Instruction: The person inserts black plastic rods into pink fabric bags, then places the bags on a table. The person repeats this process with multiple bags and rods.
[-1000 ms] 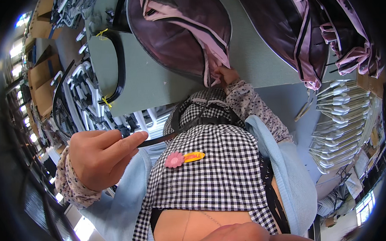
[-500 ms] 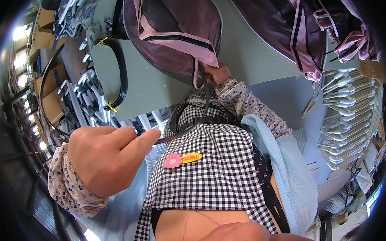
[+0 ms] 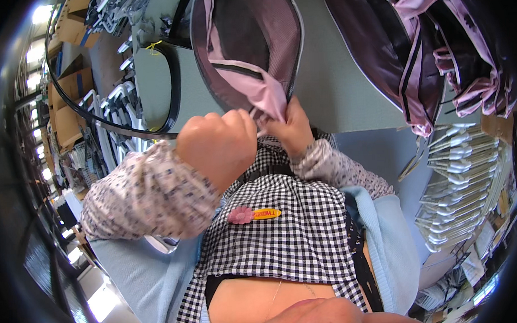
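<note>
A round piece of dark mesh with a pink fabric border (image 3: 248, 42) lies on the grey-green table (image 3: 336, 96) in front of me. My right hand (image 3: 291, 126) pinches the pink border at the piece's near edge. My left hand (image 3: 218, 146) is closed in a fist right beside it, touching the same pink edge. A thin black flexible strip (image 3: 97, 120) curves from my left fist out to the left and up in a wide arc. Whether the strip's end goes into the fabric is hidden by my fingers.
A heap of pink and dark mesh pieces (image 3: 437, 53) lies on the table at the upper right. A black loop with a yellow tie (image 3: 175, 79) rests left of the mesh piece. Stacks of pale strips (image 3: 464, 183) sit at the right, cardboard boxes (image 3: 68, 94) at the left.
My left hand has risen from the lower left, carrying the black strip, and now meets my right hand at the pink edge. The mesh piece has shifted closer to me.
</note>
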The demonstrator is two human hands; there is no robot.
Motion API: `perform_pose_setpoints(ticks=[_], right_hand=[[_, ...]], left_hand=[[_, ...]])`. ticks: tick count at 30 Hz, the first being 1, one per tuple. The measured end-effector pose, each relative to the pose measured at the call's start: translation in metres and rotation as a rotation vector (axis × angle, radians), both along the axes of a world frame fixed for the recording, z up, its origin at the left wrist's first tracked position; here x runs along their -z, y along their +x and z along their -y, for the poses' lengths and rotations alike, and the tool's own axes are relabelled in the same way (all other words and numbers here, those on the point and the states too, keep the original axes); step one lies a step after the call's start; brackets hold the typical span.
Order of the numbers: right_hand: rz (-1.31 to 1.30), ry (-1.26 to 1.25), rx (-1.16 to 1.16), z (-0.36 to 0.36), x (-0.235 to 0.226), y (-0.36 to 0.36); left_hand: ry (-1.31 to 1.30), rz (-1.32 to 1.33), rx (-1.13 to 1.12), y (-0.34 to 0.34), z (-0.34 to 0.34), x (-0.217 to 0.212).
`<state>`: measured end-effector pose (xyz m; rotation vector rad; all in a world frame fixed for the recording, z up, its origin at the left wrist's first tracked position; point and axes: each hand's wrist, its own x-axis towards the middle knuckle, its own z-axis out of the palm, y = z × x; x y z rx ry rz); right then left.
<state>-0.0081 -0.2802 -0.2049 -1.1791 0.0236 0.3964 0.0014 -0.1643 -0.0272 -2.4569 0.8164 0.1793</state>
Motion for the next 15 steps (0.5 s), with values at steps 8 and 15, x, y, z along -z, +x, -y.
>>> perform_pose_setpoints(ticks=[8, 15], right_hand=[[0.353, 0.056, -0.577, 0.021, -0.057, 0.022], [1.276, -0.483, -0.178, 0.017, -0.073, 0.118]], left_hand=[[-0.599, -0.378, -0.462, 0.022, -0.066, 0.049], [-1.666, -0.262, -0.196, -0.046, -0.122, 0.062]])
